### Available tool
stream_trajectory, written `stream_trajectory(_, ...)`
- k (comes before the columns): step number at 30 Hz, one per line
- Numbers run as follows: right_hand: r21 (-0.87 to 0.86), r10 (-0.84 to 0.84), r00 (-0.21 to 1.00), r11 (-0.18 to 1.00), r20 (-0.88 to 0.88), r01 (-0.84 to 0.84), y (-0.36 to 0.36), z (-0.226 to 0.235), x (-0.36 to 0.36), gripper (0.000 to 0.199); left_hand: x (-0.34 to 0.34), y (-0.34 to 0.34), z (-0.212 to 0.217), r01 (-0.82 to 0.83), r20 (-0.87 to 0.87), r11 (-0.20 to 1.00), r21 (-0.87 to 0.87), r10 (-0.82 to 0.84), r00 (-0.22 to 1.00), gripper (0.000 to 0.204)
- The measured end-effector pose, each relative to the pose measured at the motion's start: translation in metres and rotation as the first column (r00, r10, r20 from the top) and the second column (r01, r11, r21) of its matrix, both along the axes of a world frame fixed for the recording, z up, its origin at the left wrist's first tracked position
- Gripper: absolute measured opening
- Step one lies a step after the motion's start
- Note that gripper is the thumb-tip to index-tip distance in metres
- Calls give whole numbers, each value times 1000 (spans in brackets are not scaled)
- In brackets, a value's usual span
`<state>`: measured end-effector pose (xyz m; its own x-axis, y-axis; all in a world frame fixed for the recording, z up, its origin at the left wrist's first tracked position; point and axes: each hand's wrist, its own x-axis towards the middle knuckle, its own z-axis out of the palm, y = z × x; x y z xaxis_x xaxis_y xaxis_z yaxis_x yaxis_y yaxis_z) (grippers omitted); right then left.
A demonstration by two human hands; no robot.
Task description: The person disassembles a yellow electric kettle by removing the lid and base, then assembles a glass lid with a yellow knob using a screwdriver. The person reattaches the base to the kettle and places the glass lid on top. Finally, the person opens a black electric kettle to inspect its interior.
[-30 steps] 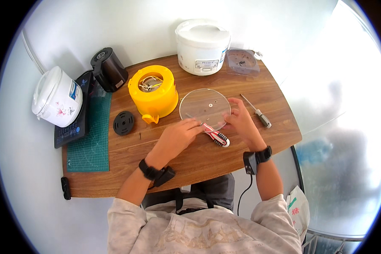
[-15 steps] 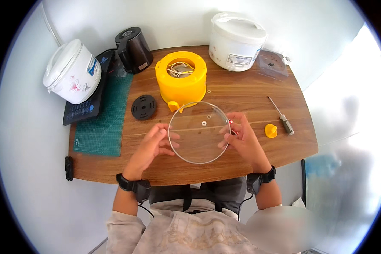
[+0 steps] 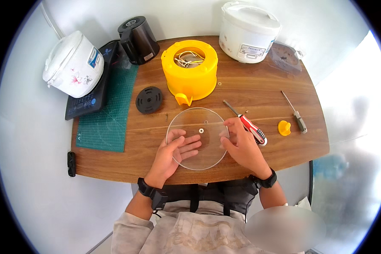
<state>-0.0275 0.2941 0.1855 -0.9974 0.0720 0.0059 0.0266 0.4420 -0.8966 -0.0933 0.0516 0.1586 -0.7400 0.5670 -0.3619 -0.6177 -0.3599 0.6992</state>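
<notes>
A round clear glass lid point(image 3: 197, 138) lay at the front middle of the wooden worktop point(image 3: 258, 91), with a small hole at its centre. The left hand point(image 3: 173, 153) rested under or against its left edge, fingers point(image 3: 189, 147) spread apart and flat across the glass. The right hand point(image 3: 241, 146) cupped the lid's right edge, fingers loosely curled on the rim (how firmly, I cannot tell). Just beside that hand lay a red-handled screwdriver point(image 3: 248, 125); farther right sat a small yellow knob point(image 3: 284, 128) and a second screwdriver point(image 3: 296, 113). Behind the lid stood a yellow cooker housing point(image 3: 189, 74), with a black disc point(image 3: 148, 100) to its left near a green cutting mat point(image 3: 110, 114).
</notes>
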Motion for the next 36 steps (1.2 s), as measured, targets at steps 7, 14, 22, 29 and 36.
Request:
stream_trajectory(7, 453, 12, 906, 869, -423, 200, -18, 6, -8, 25, 5, 2, -6, 12, -65, 1000, -4, -12, 998, 23)
stream_trajectory(14, 495, 166, 927, 869, -336, 24, -38, -10, -16, 20, 4, 5, -12, 25, -89, 1000, -7, -26, 996, 23)
stream_trajectory(22, 603, 244, 933, 797, -265, -37, -34, -15, -22, 14, 0, 3, -9, 84, -56, 996, -27, -85, 995, 19)
stream_trajectory(29, 600, 215, 945, 799, -247, -26, -33, -18, -20, 6, -2, 6, -5, 103, -30, 994, -31, -103, 994, 21)
stream_trajectory(36, 317, 150, 966, 945, -210, -78, -36, -18, -14, 12, -2, 3, -7, 113, -33, 994, 7, -113, 993, 21)
